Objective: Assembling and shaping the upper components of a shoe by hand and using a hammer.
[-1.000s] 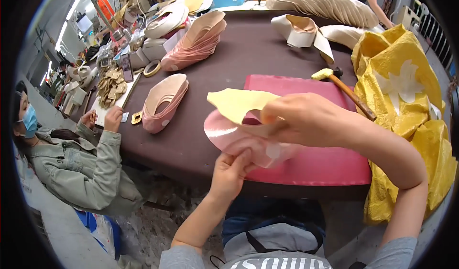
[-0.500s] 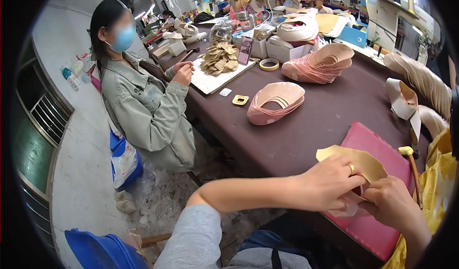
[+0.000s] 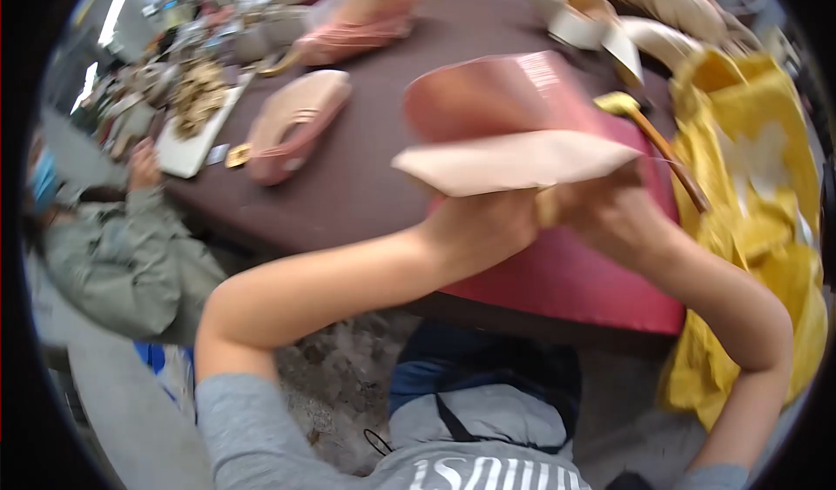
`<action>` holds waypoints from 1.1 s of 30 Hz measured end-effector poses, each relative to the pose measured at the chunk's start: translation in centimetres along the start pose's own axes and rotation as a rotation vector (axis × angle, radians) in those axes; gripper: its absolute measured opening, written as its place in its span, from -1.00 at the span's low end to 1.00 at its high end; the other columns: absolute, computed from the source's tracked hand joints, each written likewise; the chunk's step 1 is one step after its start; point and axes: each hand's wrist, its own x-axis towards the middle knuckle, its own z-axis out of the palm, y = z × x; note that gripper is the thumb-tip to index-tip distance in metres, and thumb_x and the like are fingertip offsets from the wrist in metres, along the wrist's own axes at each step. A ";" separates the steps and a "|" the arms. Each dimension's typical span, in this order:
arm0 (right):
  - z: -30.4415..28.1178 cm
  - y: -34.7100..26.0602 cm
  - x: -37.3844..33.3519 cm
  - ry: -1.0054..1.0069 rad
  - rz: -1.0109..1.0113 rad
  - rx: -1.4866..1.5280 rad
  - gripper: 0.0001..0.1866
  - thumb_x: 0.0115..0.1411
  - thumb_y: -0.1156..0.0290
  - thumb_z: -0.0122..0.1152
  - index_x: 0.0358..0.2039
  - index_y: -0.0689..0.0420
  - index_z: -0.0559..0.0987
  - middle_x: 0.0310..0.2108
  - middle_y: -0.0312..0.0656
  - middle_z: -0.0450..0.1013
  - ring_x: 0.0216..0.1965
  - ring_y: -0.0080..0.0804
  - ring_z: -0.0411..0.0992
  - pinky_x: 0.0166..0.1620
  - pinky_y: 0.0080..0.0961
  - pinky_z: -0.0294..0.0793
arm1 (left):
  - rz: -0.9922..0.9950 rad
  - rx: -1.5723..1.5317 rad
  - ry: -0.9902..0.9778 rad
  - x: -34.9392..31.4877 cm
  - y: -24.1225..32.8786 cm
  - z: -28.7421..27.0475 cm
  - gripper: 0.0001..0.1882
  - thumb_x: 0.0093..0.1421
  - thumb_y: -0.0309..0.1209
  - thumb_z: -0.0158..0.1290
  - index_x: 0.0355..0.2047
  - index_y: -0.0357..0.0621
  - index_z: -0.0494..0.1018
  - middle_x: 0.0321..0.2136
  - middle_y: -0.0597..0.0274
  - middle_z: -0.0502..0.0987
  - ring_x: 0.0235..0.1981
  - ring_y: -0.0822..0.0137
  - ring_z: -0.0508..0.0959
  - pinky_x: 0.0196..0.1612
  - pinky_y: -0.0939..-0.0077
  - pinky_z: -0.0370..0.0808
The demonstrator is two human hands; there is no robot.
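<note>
You hold the pink shoe upper [image 3: 470, 102] raised over the red mat [image 3: 592, 285], at the near edge of the brown table [image 3: 383, 172]. Your left hand [image 3: 488, 220] and right hand [image 3: 614, 202] sit close together at its near side, below the pale panel [image 3: 522, 163]. The fingers of both hands appear bent in and holding the piece; blur hides the fingertips, so their exact placement cannot be told. Judged by look, the upper is light and pliable, its glossy face likely slick and easily creased; the pale panel seems somewhat stiffer. Grip is best at the 2 ends of the near edge, clear of the gloss. 1 hammer [image 3: 670, 155] lies between the mat and the yellow sack [image 3: 749, 237].
</note>
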 end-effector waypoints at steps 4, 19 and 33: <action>-1.6 -3.1 -3.2 -0.009 -0.128 0.236 -0.97 0.00 0.52 0.11 -0.50 0.18 0.49 -0.46 -0.07 0.36 -0.55 -0.33 0.35 -0.52 -0.51 0.43 | 0.008 -0.177 -0.004 -1.9 4.2 0.1 -0.85 -0.04 -0.53 0.01 -0.43 -0.28 0.51 -0.43 0.03 0.47 -0.48 0.28 0.38 -0.48 0.57 0.42; -3.4 -0.6 0.9 -0.303 0.051 0.685 -0.89 0.01 0.58 0.14 -0.50 0.26 0.63 -0.58 -0.02 0.52 -0.61 -0.13 0.48 -0.44 -0.37 0.51 | -0.474 -0.744 -0.426 0.9 1.6 -1.1 -0.88 0.05 -0.53 0.06 -0.39 -0.25 0.37 -0.57 -0.01 0.57 -0.59 -0.03 0.57 -0.49 0.25 0.50; -2.9 -0.9 2.8 -0.510 0.135 0.551 -0.87 0.05 0.42 0.19 -0.50 0.16 0.67 -0.53 -0.12 0.56 -0.55 -0.26 0.49 -0.38 -0.41 0.51 | -0.360 -0.302 0.000 -0.5 3.4 -1.4 -0.72 0.05 -0.43 0.22 -0.21 -0.19 0.54 -0.32 0.14 0.58 -0.41 0.24 0.53 -0.26 0.37 0.45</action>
